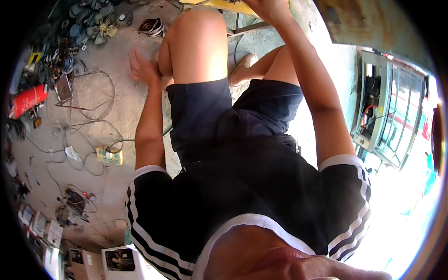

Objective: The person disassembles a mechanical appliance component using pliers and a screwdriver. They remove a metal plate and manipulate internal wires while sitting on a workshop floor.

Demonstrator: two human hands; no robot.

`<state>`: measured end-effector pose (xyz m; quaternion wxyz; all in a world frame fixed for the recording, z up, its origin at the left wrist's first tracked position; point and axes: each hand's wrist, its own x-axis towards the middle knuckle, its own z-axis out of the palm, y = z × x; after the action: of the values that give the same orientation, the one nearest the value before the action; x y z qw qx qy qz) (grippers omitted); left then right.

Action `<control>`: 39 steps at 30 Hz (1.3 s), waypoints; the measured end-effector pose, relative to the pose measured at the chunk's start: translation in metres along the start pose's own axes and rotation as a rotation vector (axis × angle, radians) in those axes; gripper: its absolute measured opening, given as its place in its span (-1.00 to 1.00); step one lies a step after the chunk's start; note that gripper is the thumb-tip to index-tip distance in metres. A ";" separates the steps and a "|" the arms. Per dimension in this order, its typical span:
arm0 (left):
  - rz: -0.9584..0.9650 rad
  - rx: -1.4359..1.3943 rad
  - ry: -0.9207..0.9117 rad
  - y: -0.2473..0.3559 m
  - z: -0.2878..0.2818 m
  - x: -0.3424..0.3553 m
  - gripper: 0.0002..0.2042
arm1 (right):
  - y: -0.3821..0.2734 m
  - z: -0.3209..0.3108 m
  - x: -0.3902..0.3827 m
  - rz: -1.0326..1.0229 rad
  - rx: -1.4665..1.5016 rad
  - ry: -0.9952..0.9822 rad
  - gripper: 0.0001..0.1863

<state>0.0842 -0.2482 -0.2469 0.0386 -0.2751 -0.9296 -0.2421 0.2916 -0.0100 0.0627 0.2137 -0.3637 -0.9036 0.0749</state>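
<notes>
My left hand [143,67] hangs beside my left knee, fingers apart and holding nothing visible. My right arm reaches up to the top edge, where my right hand [266,10] is at a yellow surface [214,5] on a metal frame. A small dark item shows by its fingers, which are mostly cut off, so I cannot tell whether they grip it. My knees are bent over a concrete floor. A dark, coiled-looking part [150,27] lies beyond my left hand.
Fan blades [102,29] and scrap parts crowd the upper left, beside a red cylinder [29,100]. Cables, a bent wire frame [84,108] and a yellow power strip [109,155] lie left of me. Boxes [119,261] stand lower left; a metal-framed glass cabinet [389,112] stands right.
</notes>
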 end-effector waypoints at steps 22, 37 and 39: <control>0.062 0.135 -0.004 0.006 0.028 0.069 -0.32 | 0.094 -0.092 -0.173 -0.121 0.097 -0.068 -0.62; 0.056 0.273 -0.407 -0.058 0.042 0.050 -0.11 | 0.099 -0.095 -0.229 0.573 0.756 0.399 -0.68; -0.031 0.146 -0.453 -0.039 0.024 0.066 -0.11 | 0.090 -0.093 -0.242 0.475 0.409 0.190 -0.66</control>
<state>0.0094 -0.2334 -0.2715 -0.1548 -0.3044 -0.9337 -0.1072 0.5448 -0.1139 0.0397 0.3424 -0.5192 -0.7356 0.2684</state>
